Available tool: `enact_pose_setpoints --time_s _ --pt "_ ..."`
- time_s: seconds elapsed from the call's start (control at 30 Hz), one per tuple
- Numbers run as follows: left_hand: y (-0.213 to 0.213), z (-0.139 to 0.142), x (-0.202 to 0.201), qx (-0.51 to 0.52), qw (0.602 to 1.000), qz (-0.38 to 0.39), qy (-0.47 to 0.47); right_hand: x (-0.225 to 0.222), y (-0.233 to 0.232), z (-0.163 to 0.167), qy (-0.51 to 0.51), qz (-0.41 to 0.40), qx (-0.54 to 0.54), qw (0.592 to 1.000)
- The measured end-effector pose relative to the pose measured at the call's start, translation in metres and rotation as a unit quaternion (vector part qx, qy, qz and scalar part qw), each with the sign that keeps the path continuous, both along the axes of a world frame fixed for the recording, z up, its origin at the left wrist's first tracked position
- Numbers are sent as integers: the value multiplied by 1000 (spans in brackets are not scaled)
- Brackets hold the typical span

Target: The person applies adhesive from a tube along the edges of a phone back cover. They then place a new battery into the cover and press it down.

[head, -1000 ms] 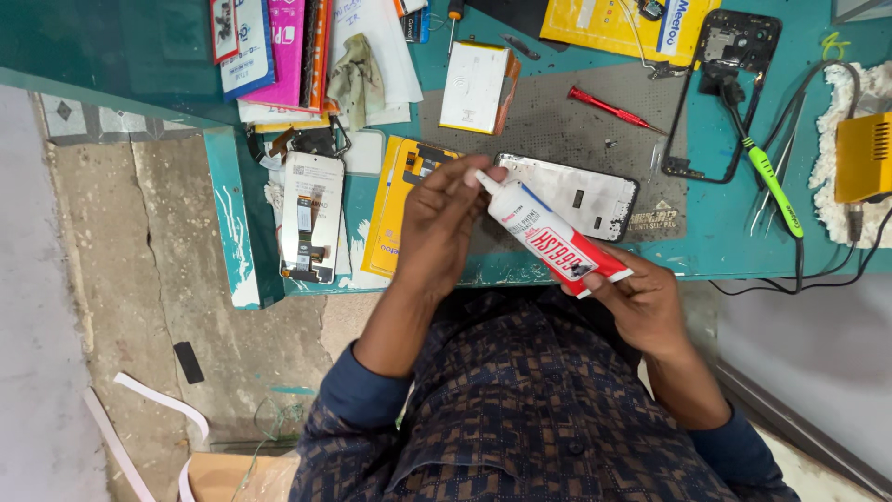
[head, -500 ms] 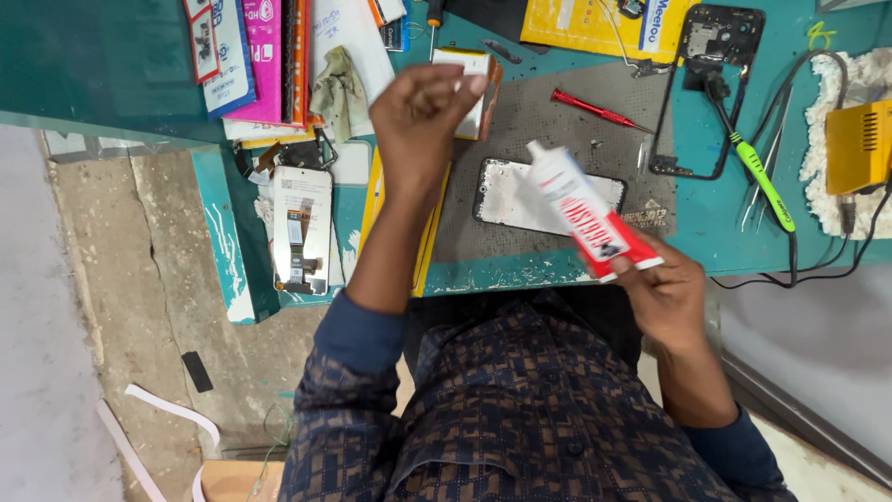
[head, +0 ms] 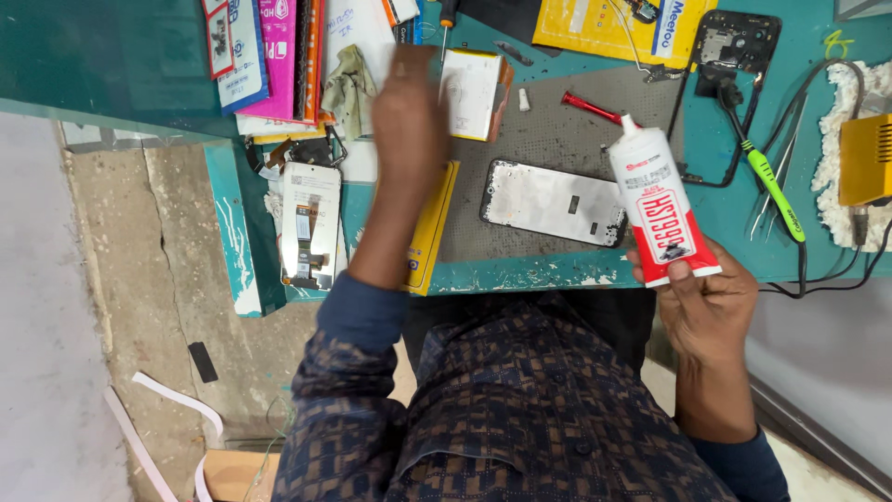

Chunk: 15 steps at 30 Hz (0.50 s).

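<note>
Over the teal bench (head: pixel 725 186), left hand (head: pixel 409 121) reaches farther, blurred; right fingers (head: pixel 683 279) grip glue tube (head: pixel 655 209).

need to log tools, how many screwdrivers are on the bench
3 that I can make out: a green-handled one right of the glue tube, a red-handled one on the grey mat, and one at the top edge. Clutter may hide more.
</note>
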<state>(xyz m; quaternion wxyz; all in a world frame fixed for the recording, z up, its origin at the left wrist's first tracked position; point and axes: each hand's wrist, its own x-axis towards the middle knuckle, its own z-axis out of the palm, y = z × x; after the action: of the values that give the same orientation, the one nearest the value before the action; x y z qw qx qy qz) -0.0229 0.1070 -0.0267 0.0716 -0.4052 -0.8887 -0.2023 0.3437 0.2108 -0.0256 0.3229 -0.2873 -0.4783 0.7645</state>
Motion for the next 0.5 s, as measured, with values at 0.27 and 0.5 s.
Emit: enact_pose_setpoints --time_s 0.27,0.5 --pt "-73 11 -37 -6 984 132 117 -5 -9 3 3 53 -9 999" --pt "-74 43 -5 214 969 73 -98 -8 -16 11 3 82 0 997"
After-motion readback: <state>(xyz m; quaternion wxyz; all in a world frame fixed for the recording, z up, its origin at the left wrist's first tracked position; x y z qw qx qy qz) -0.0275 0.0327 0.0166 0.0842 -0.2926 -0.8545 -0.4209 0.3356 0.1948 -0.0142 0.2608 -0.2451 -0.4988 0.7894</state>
